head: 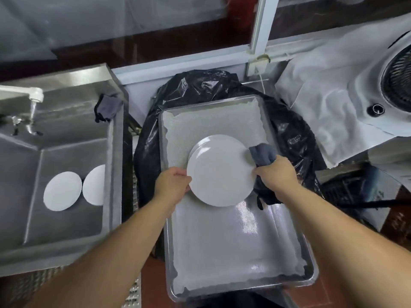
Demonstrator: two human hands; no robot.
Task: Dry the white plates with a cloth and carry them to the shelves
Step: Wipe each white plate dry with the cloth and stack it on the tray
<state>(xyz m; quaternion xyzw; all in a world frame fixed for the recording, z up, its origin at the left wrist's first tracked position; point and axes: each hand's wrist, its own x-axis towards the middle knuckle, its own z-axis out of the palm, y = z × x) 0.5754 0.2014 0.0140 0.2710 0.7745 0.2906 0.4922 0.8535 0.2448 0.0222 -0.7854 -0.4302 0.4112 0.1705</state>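
Note:
A white plate (pixel 220 175) is held over a metal tray (pixel 165 258) lined with a pale cloth. My left hand (pixel 172 185) grips the plate's left rim. On the right rim my right hand (pixel 275 174) clutches a grey-blue cloth (pixel 262 154), which touches the plate's edge. A second white plate (pixel 211 142) shows just behind the held one; only its upper arc is visible. Two more white plates (pixel 63 191) (pixel 96 184) lie flat in the steel sink at the left.
The steel sink (pixel 66 134) has a white tap (pixel 26 94) and a dark rag (pixel 107 107) on its right rim. The tray rests on a bin with a black bag (pixel 200 85). A white-covered fan (pixel 355 85) stands at the right.

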